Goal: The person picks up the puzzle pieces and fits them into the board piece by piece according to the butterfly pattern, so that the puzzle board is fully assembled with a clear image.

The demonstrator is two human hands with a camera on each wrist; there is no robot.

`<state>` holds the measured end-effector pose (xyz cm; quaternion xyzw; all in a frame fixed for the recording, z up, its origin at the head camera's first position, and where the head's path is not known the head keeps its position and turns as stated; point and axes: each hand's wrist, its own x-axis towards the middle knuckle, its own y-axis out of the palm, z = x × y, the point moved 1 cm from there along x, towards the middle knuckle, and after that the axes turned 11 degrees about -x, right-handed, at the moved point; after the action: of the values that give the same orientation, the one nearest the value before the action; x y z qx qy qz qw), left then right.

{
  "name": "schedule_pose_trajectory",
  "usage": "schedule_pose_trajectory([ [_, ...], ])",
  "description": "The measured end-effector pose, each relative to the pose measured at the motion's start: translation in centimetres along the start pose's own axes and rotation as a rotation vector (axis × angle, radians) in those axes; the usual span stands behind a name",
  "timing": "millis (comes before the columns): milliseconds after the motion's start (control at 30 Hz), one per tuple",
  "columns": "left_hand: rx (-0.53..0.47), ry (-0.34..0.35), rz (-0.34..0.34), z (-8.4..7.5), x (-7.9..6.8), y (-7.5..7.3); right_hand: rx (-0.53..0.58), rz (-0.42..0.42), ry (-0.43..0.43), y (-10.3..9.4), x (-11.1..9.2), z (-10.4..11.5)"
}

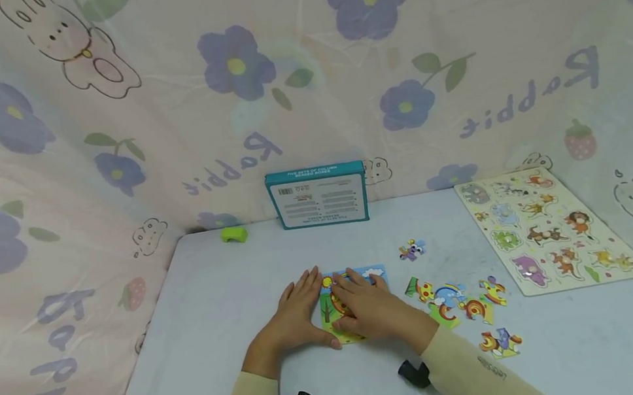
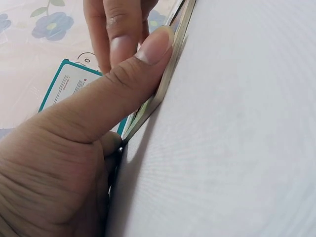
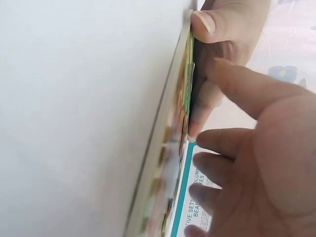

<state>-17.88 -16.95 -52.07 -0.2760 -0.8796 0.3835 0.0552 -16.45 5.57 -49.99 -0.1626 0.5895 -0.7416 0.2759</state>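
A square jigsaw puzzle board [image 1: 327, 311] with a bright picture of a tree, sun and clouds lies flat on the table. My left hand [image 1: 293, 322] lies along its left side, fingers extended and thumb against the near edge; the left wrist view shows that thumb [image 2: 155, 47] touching the board's rim. Over the middle of the picture, my right hand [image 1: 371, 306] spreads its fingers and touches the surface. Whether a piece lies beneath it is hidden. Loose puzzle pieces [image 1: 450, 296] lie to the right, including one with a purple figure [image 1: 501, 342] and another farther back [image 1: 412, 250].
At the back stands a teal and white box [image 1: 323, 200]. A green block [image 1: 234, 234] lies left of it. On the right is a large animal peg board [image 1: 511, 239]. A patterned curtain [image 1: 305, 106] borders the table's back and sides.
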Motion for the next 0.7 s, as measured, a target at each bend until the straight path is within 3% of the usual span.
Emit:
schedule_pose_trajectory([
  [433, -0.003, -0.005, -0.017, 0.2, 0.1, 0.2, 0.313, -0.214, -0.005, -1.7, -3.1, -1.5],
  [700, 0.008, -0.025, -0.016, 0.4, 0.3, 0.4, 0.569, -0.309, 0.085, -3.0, -5.3, -4.4],
])
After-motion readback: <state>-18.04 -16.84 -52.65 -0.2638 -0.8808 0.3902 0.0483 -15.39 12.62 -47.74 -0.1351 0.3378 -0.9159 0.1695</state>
